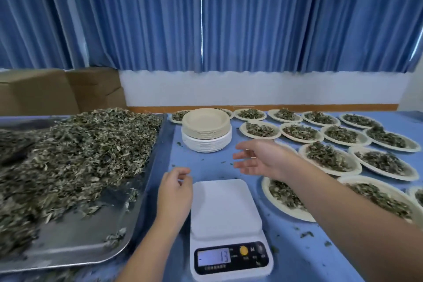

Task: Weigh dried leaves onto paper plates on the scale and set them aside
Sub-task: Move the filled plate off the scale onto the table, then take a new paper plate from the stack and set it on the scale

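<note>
scale between two empty hands

a metal tray (68, 247) at the left carries a big heap of dried leaves (80, 155). just beside its edge the left hand (175, 190) hovers with fingers loosely curled, gripping nothing. the white scale (225, 213) sits near on the blue tabletop (206, 165), display lit, with a stack of paper plates (206, 130) behind it. the right hand (258, 160) hangs above the tabletop, fingers spread and relaxed. rows of filled plates (332, 158) cover the right side.

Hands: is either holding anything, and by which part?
Nothing is held. The left hand hangs loosely curled beside the scale; the right hand is open near the plate stack.
</note>
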